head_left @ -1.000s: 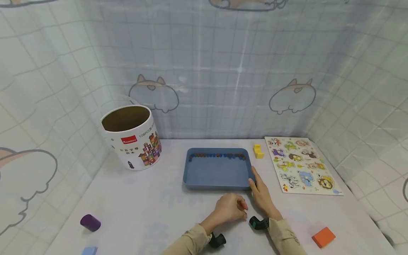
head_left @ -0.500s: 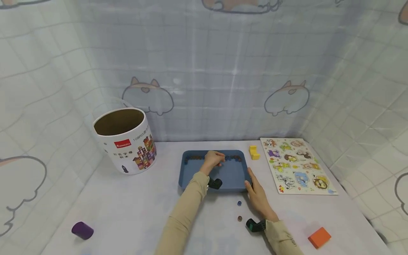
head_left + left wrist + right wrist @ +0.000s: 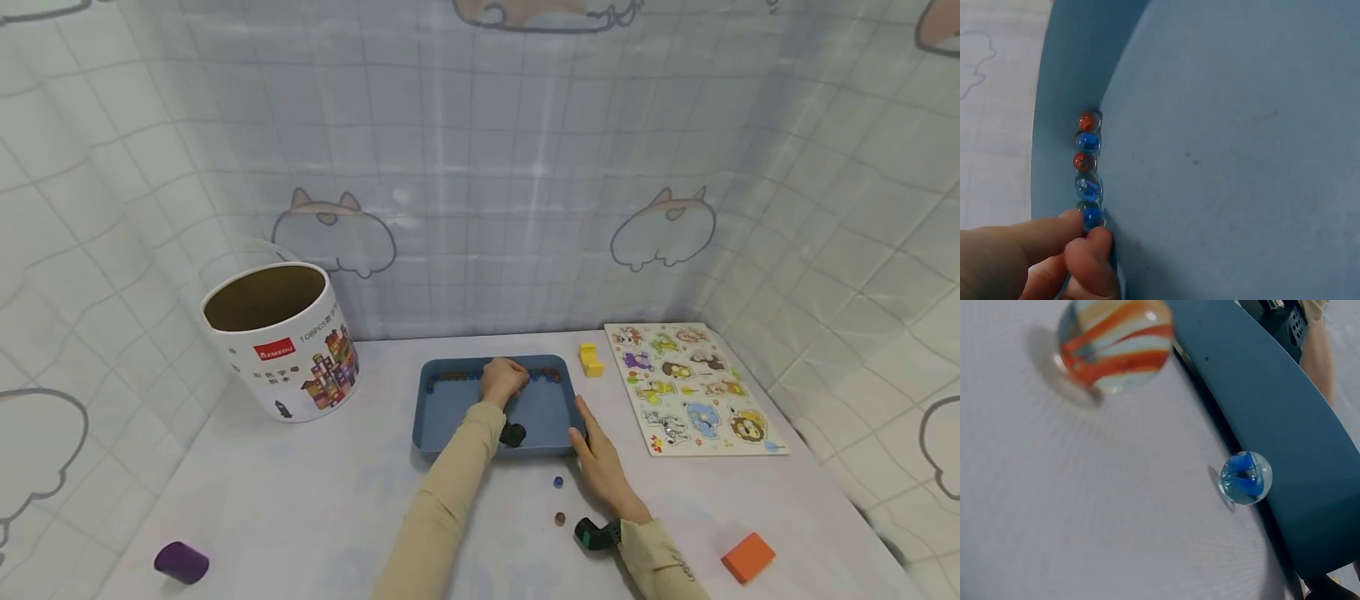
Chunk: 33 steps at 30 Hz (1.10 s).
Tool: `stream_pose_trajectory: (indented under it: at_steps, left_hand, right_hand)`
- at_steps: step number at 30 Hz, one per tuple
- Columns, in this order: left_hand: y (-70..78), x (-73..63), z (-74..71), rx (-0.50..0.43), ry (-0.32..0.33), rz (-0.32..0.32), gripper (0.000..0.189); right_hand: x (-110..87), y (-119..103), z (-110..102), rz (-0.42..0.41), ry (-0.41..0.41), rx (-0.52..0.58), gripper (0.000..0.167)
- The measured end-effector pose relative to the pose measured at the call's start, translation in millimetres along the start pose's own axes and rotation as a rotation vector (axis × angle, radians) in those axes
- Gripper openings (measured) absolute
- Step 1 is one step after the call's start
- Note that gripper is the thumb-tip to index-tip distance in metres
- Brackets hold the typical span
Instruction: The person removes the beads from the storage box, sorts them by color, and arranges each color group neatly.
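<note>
A blue tray (image 3: 543, 423) bears a row of small glass marbles (image 3: 454, 377) along its far wall, red and blue ones in the left wrist view. My left hand (image 3: 501, 382) reaches into the tray and pinches at the row, its thumb and fingertips around a blue marble (image 3: 1092, 217). Its fingers hide part of the row. My right hand (image 3: 604, 468) lies along the tray's right side with straight fingers, the thumb near the front corner. In front of the tray, a blue-swirled marble (image 3: 1246, 478) and an orange-striped marble (image 3: 1117, 344) lie on the table.
A white printed bucket (image 3: 288, 350) stands at the back left. Behind the tray's right corner sits a yellow block (image 3: 591, 361), beside an animal puzzle board (image 3: 693, 387). A purple cylinder (image 3: 182, 562) lies front left, an orange block (image 3: 748, 557) front right.
My left hand has gone from the table in front of the tray into the tray, then down to the row. Two marbles came into sight on the table. My right hand stays at the tray.
</note>
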<state>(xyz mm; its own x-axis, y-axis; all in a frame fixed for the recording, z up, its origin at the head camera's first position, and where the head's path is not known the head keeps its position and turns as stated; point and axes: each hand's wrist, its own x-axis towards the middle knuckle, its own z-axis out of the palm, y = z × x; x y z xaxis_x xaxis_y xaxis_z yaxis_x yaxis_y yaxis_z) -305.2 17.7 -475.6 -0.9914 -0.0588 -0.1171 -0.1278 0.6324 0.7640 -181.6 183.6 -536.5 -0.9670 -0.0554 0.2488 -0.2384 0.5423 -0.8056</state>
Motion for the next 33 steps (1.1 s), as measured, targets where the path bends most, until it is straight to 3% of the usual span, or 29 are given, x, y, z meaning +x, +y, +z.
stream_pose_trajectory:
  at_steps: [6, 9, 13, 16, 19, 25, 29, 33]
  left_hand:
    - [-0.9, -2.9, -3.8, 0.085, -0.032, 0.023, 0.014]
    - [-1.2, -6.8, -12.5, 0.057, -0.077, 0.036, 0.015]
    - [0.4, -14.8, -27.8, -0.046, -0.165, 0.082, 0.013]
    - [0.8, -30.5, -38.3, -0.111, -0.229, 0.133, 0.014]
    - [-1.4, -55.6, -44.8, -0.14, -0.284, 0.184, 0.015]
    - [-12.5, -103.9, -43.9, -0.158, -0.425, 0.284, 0.013]
    - [-25.6, -121.8, -36.7, -0.147, -0.523, 0.301, 0.009]
    - [-38.0, -129.8, -24.8, -0.075, -0.496, 0.296, 0.005]
  right_hand:
    - [-0.6, -1, 5, -0.005, -0.009, -0.002, 0.057]
    - [-0.8, -2, 7, -0.008, -0.013, -0.002, 0.057]
    - [-1.9, -1, 5, -0.012, -0.004, -0.008, 0.057]
    - [-1.6, 0, 2, -0.021, 0.001, -0.008, 0.057]
    - [-0.8, 1, -1, -0.029, -0.002, -0.001, 0.057]
    - [0.4, 1, -3, -0.01, -0.009, -0.012, 0.057]
    - [-0.3, 0, -4, -0.002, -0.019, -0.009, 0.058]
    - [-1.6, -3, -3, -0.003, -0.021, -0.002, 0.058]
